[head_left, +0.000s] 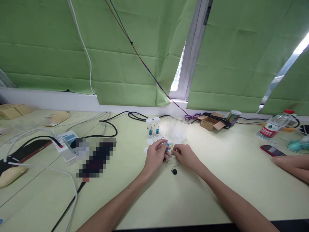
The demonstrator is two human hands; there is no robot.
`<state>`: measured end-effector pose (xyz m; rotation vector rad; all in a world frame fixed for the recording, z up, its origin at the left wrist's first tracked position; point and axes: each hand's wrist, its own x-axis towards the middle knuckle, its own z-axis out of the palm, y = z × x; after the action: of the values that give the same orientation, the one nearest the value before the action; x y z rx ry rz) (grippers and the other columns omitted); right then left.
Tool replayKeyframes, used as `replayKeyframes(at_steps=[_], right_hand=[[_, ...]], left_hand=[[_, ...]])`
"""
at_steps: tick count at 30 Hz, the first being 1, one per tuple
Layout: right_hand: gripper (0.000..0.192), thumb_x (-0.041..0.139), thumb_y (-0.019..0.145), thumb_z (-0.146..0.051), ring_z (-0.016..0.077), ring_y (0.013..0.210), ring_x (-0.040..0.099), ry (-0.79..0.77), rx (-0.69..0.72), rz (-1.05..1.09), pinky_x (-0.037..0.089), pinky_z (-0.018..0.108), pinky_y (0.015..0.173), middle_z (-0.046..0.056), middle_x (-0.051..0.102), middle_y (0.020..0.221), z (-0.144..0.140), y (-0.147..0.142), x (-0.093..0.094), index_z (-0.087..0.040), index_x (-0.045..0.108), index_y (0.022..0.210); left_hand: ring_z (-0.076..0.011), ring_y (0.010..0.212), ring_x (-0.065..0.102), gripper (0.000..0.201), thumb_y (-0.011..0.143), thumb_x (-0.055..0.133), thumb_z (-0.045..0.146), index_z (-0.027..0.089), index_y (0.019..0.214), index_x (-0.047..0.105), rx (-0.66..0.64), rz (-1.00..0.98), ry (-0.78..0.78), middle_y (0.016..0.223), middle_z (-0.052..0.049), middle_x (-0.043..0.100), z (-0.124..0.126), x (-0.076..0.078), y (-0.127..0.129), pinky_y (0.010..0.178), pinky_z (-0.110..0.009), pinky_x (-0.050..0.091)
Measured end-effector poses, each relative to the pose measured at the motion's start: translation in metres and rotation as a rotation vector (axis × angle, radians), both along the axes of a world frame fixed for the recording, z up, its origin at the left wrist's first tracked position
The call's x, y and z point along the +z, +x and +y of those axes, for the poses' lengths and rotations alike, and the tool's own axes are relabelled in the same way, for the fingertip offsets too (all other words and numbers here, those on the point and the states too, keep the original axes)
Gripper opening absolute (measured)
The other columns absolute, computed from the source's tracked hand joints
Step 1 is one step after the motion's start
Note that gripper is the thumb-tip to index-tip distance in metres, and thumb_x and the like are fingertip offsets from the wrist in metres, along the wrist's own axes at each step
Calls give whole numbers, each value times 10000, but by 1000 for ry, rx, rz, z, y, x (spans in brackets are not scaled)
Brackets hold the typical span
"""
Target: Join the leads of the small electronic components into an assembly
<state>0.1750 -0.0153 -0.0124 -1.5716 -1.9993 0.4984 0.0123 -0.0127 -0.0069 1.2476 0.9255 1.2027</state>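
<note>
My left hand (156, 154) is closed around a small blue part (167, 146), with the fingertips hiding most of it. Close to its right, my right hand (186, 155) makes a pinch; whatever sits between its fingertips is too small to make out. Thin wires show between the hands. Just below them on the table lies a small round black piece (174, 172) with a thin wire. Behind my left hand are two small clear containers, a left one (149, 121) and a right one (156, 120), each with a blue part and thin wire at it.
More clear plastic cups (177, 130) are grouped behind my hands. An open cardboard box (210, 123) and a can (233, 118) stand at the back. A bottle (274, 125), a phone (272, 150) and another person's arm (293, 164) are at right. A power strip (67, 146) and cables lie left.
</note>
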Motion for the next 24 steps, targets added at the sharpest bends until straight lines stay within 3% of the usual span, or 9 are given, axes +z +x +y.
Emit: replayKeyframes(at_steps=[9, 16, 24], right_hand=[[192, 511, 854, -152, 133, 518, 501, 12, -1, -40, 318, 234, 517, -5, 606, 575, 0, 1, -2, -192, 596, 687], [180, 526, 906, -241, 135, 527, 500, 127, 28, 71, 343, 240, 535, -17, 586, 569, 1, -2, -2, -196, 625, 762], [128, 525, 892, -153, 127, 588, 541, 171, 172, 70, 391, 246, 595, 0, 671, 754, -5, -7, -2, -202, 642, 880]], left_hand=[[-159, 661, 673, 290, 828, 608, 377, 142, 998, 610, -41, -106, -120, 818, -54, 637, 0, 2, 1, 585, -274, 544], [-165, 582, 661, 311, 819, 612, 435, 188, 1003, 572, 72, 113, 47, 763, -6, 605, 4, -6, -1, 507, -274, 527], [-122, 488, 594, 378, 865, 568, 444, 252, 1176, 473, 129, 145, 130, 696, 32, 623, -5, 0, -2, 468, -228, 471]])
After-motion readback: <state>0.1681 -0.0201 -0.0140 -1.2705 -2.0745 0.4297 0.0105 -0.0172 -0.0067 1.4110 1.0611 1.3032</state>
